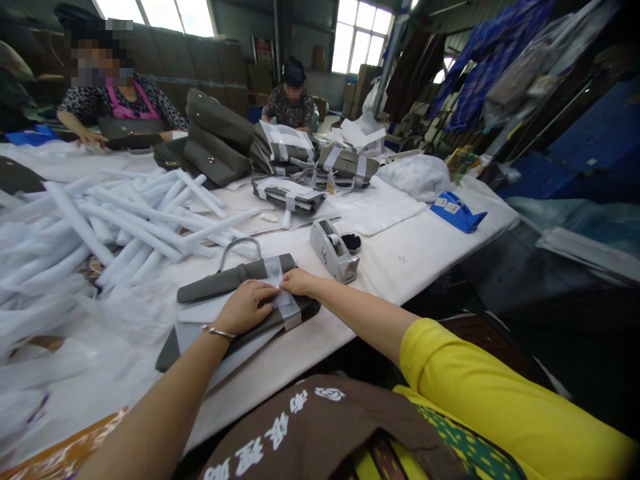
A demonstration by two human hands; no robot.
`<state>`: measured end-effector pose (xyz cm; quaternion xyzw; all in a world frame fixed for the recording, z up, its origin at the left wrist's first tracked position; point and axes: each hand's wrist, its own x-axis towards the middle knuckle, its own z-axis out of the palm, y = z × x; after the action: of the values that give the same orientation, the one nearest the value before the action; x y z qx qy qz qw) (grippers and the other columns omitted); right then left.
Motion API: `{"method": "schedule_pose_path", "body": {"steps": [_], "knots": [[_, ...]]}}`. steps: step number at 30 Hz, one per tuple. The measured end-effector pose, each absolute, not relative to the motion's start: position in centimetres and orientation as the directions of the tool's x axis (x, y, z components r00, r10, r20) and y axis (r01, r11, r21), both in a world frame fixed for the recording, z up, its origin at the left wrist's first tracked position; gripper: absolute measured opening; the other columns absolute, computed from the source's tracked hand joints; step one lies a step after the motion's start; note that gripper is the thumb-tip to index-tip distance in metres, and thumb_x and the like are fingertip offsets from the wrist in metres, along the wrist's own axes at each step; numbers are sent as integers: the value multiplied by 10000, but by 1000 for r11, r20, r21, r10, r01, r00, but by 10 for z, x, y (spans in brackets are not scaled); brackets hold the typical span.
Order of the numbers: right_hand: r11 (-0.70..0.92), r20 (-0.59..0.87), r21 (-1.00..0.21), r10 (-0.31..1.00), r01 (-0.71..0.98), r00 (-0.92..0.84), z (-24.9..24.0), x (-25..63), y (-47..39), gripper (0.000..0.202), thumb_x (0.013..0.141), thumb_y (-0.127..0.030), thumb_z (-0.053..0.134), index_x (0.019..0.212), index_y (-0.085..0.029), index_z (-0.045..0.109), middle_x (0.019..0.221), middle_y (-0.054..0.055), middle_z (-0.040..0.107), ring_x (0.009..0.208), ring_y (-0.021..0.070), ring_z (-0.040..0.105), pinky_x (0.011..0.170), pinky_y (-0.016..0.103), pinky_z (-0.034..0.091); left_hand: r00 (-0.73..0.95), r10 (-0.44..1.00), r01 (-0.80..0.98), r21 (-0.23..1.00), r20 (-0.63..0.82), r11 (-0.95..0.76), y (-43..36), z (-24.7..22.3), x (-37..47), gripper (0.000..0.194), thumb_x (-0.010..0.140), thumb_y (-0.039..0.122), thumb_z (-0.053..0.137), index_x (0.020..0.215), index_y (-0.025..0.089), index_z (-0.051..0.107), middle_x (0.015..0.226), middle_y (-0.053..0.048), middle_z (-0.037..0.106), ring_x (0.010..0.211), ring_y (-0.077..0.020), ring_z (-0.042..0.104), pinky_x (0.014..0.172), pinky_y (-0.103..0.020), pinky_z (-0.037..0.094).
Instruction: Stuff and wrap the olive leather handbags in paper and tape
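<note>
An olive-grey handbag (240, 277) lies on the white-covered table just in front of me, its thin handle standing up at the far side. White sheet material covers part of it, and a pale wrapping strip (287, 307) crosses its right part. My left hand (249, 305) rests on the bag with its fingers stretched towards the strip. Closed at the strip's right side is my right hand (299, 283), pinching it; its fingertips are partly hidden. A grey tape dispenser (334, 250) stands just beyond my right hand.
White foam tubes (135, 213) are heaped at left. Wrapped bags (287, 150) and unwrapped grey bags (213, 143) lie farther back. A blue packet (457, 212) sits near the table's right edge. Two people (125, 100) work across the table.
</note>
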<state>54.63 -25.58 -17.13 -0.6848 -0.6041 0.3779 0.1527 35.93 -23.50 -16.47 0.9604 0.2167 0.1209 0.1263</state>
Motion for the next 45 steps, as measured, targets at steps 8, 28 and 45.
{"method": "schedule_pose_path", "body": {"steps": [8,28,45], "knots": [[-338,-403,-791,915,510,-18,-169,548,-256,122,761,-204,594,676,-126,635,500,-40,504,463,73,407,471,199,299,846,496,407,366,194,-837,-226,-171,358,531,694,113,507,1211,214,573,1291,-74,546,1145,-229,520,991,-397,400],[-415,-456,-856,887,307,-74,-173,553,-250,171,732,-89,558,568,-130,533,441,-59,440,419,61,361,440,188,271,804,515,448,268,296,-853,-230,-179,362,355,849,303,515,1172,170,581,1204,-96,610,1044,-228,572,917,-390,444],[-446,-492,-846,865,292,-104,-175,555,-247,187,765,-85,543,585,-134,539,452,-56,458,427,65,386,444,185,288,834,470,453,129,288,-882,-231,-178,369,370,854,269,466,1204,186,552,1213,-100,602,1004,-227,590,861,-391,431]]}}
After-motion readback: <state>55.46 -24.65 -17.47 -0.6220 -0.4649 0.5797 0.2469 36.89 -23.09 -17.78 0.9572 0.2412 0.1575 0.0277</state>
